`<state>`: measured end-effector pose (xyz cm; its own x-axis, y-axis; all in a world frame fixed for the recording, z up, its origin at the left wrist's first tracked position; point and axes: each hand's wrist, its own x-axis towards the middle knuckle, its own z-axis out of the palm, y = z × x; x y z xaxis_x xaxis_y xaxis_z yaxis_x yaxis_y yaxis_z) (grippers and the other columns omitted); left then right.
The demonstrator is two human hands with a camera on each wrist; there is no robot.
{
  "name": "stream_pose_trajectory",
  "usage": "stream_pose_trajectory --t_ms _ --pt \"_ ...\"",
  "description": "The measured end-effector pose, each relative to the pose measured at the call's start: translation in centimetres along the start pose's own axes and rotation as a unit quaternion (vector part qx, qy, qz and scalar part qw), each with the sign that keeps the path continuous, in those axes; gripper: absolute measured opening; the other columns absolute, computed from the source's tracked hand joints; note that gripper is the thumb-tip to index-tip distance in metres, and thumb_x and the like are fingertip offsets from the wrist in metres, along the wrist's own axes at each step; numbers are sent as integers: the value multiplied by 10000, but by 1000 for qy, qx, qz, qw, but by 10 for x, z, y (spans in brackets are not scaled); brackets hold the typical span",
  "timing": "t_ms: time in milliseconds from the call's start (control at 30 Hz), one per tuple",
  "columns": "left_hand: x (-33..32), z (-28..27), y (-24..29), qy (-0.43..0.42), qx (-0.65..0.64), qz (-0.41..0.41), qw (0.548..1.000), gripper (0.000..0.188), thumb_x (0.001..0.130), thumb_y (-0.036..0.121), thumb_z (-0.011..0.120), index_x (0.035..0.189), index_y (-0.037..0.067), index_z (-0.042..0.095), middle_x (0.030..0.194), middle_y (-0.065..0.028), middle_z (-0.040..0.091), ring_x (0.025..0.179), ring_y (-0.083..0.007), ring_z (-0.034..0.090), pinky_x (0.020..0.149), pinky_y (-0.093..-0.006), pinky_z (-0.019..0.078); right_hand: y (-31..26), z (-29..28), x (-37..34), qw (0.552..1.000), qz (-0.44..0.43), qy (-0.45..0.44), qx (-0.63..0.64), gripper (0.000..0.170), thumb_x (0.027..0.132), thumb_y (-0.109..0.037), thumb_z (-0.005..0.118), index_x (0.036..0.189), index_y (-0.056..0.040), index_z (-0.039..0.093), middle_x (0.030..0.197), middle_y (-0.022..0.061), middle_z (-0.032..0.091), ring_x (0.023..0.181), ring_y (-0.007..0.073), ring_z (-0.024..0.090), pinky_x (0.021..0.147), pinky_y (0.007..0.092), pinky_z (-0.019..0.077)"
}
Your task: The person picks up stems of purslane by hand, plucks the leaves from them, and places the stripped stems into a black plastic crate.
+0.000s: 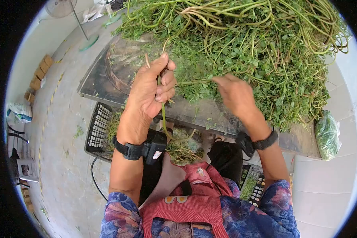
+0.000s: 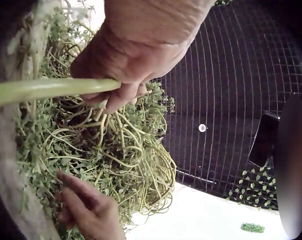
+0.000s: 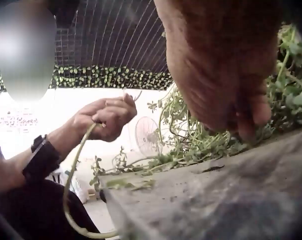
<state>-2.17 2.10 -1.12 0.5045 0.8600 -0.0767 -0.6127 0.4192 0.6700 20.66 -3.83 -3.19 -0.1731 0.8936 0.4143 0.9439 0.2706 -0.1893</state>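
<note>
My left hand [image 1: 154, 85] grips long green stems above the near edge of the tabletop. One thick stem [image 2: 51, 89] comes out of the fist and hangs in a curve below it. Reaching in from the right, my right hand [image 1: 238, 97] has its fingertips at the end of a thin, straight leafy stem [image 1: 192, 82], which runs across from beside the left hand. Its thumb is hidden in the head view. Under and behind both hands spreads a large heap of leafy green stems [image 1: 242, 51], with bare, looping stalks on top.
The dark tabletop [image 1: 103, 75] shows at the left. Below it stands a black crate [image 1: 99, 133] with greens. Another crate [image 1: 260, 186] is by the right leg. A plastic bag of greens [image 1: 327, 137] sits at the right edge. A standing fan [image 1: 81, 25] is at far left.
</note>
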Motion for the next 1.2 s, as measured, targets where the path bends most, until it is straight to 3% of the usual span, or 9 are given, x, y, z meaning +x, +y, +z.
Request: stream_pose_trajectory --t_ms 67,200,400,467,633,833,1033,1167,1200 --pt "-1 3 -1 3 8 5 1000 249 939 254 499 824 36 534 532 13 390 373 -40 293 291 -180 227 0 16 14 991 1 -52 -121 213 807 -72 572 1008 -116 629 822 113 566 724 317 586 615 399 479" --pt "-2 1 0 5 5 14 1000 254 936 260 504 821 36 534 533 15 392 375 -39 296 293 -177 228 8 20 32 986 -3 -77 -148 208 791 -102 606 997 -131 628 859 103 560 725 311 589 640 417 482" --pt "-3 2 1 10 25 25 999 254 931 265 515 818 38 536 527 17 396 374 -38 298 296 -174 228 18 -22 79 998 -57 -15 -3 144 729 -164 694 865 -120 680 811 86 607 702 283 607 652 379 485" --pt "-3 2 1 17 41 37 998 250 928 260 520 802 46 539 529 13 422 370 -37 304 296 -171 225 18 -30 94 993 18 -52 107 177 725 -207 718 866 -103 695 794 94 651 685 250 602 657 349 476" --pt "1 -4 2 20 73 57 996 246 921 258 534 798 47 559 573 -7 510 365 -28 314 295 -163 224 -1 -46 104 985 54 -41 160 241 718 -221 732 904 -72 694 803 115 666 703 221 612 691 329 475" --pt "7 -1 -2 17 102 88 991 237 887 239 593 833 9 601 670 -55 599 386 -16 348 318 -158 233 -29 -44 98 994 -31 43 100 215 715 -205 717 879 -67 694 768 109 660 665 242 599 661 334 475" --pt "17 1 -12 12 71 118 990 192 870 213 620 913 26 631 753 -49 608 421 -19 367 330 -152 236 -65 -23 82 974 -77 22 212 144 728 -116 656 861 -66 682 794 151 654 751 312 624 672 376 493" --pt "14 4 -8 61 28 159 985 194 873 206 615 946 28 642 828 -54 620 468 -35 425 329 -147 257 -71 -9 66 978 -81 123 149 198 748 -103 648 945 -107 668 859 134 638 783 319 617 673 380 501" --pt "15 -2 -4 54 43 174 982 208 886 198 593 961 7 625 866 -69 634 538 -48 520 325 -148 281 -76 -6 55 966 -73 194 152 212 752 -105 647 962 -119 663 863 127 632 783 319 616 664 381 500"
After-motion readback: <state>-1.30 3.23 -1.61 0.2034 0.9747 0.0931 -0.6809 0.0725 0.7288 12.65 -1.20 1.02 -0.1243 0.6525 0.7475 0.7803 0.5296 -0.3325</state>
